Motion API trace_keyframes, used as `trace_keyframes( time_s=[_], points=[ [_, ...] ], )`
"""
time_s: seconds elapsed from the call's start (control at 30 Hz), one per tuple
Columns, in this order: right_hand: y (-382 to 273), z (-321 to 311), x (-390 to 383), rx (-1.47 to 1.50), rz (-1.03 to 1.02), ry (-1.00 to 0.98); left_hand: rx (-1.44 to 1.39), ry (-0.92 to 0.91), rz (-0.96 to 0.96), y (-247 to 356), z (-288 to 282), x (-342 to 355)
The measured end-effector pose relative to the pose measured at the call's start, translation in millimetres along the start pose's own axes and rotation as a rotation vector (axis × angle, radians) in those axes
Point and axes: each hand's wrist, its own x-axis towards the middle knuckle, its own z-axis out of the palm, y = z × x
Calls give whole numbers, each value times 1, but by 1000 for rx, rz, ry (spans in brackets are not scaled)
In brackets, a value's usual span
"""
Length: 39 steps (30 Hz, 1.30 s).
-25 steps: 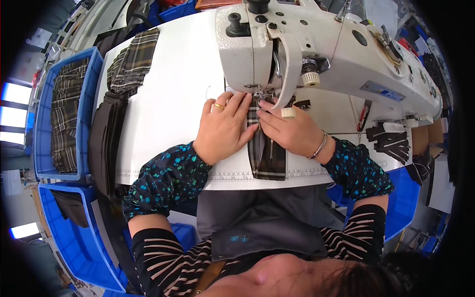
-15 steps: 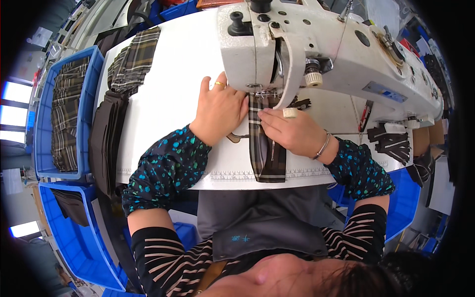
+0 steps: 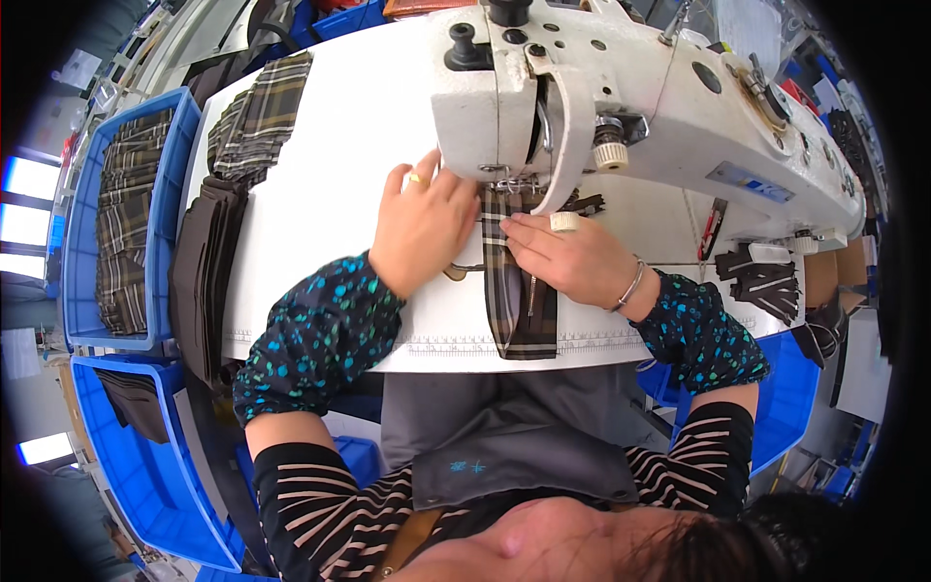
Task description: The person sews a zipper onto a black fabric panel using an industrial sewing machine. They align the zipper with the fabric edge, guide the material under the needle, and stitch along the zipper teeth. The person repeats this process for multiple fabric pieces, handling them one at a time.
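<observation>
A plaid fabric strip with a zipper along it lies under the presser foot of a white sewing machine. My right hand rests on the strip just below the foot, fingers stretched across it. My left hand is on the white table left of the strip, fingers apart and slightly bent, some tips near or partly behind the machine head. Below that hand shows a small tan, dark-edged shape that I cannot make out.
Plaid pieces and dark pieces are stacked on the table's left, beside blue crates. Dark strips and a red-handled tool lie at right. The table's curved front edge crosses below my hands.
My left hand has moved left and up from the strip, uncovering the tan shape beneath it. My right hand has shifted very slightly on the fabric.
</observation>
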Motion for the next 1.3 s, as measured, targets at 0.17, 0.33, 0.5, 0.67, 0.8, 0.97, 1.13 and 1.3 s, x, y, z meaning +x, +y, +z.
trace_keyframes(
  time_s=[0.17,0.33,0.5,0.67,0.8,0.97,1.13,1.3],
  points=[
    [6,-8,2,-95,-62,-13,-156,-73,120,27,-19,-33],
    [4,-38,-1,-214,129,-61,-129,-132,123,30,-24,-36],
    [-6,-46,4,-98,-5,163,-157,-121,132,32,-22,-38],
    [-10,-17,6,10,7,109,-167,-155,143,31,-23,-36],
    [-8,-7,4,-42,26,64,-188,-181,134,29,-24,-36],
    [-16,-12,3,47,1,44,-203,-160,104,30,-24,-36],
    [-13,0,1,39,-14,16,-224,-135,68,32,-26,-35],
    [-12,2,-2,9,-31,-3,-265,-119,76,29,-23,-34]
  ],
)
